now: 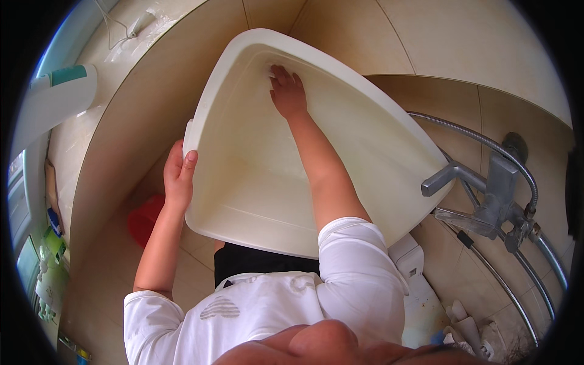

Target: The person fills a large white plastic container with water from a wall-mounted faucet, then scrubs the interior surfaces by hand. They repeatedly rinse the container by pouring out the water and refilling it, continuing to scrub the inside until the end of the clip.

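Observation:
A large white plastic tub (246, 150) is tilted up before me, its hollow side facing me and its near edge at my lap. My left hand (179, 175) grips the tub's left rim at a small projecting handle, thumb over the edge and fingers behind it, partly hidden. Inside the tub, my right hand (289, 91) reaches toward the far corner, palm turned to the inner wall. Its fingers are slightly apart, and I see nothing clearly held in them. A faint pale patch lies by the fingertips; whether it is water or something else is unclear.
A metal wall faucet (495, 191) with a metal shower hose (483, 134) juts close to the tub's right corner. On the floor at left sits a red bucket or basin (146, 221). Bottles (52, 278) and a brush (54, 219) line the left ledge. Tiled walls curve around.

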Tool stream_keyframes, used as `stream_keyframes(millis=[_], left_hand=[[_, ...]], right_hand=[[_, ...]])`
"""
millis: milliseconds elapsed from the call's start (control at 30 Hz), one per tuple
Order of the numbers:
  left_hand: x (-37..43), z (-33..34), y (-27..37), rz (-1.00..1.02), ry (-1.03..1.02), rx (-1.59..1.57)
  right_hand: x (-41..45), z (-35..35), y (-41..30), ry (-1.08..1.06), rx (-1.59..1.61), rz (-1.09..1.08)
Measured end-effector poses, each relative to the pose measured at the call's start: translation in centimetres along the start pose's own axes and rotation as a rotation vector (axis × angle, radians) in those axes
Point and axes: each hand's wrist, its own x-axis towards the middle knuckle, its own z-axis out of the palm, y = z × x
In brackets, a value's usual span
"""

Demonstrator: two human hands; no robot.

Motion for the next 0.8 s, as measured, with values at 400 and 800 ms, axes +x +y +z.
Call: stream_keyframes(millis=[400,800], left_hand=[[0.0,0.1,-0.1,0.017,0.021,0.002],[0.2,0.1,0.0,0.006,-0.015,0.007]], right_hand=[[-26.8,-8.8,22.0,-0.602,-0.647,0.147],[-35.3,-7.3,17.3,-0.757,-0.65,-0.12]])
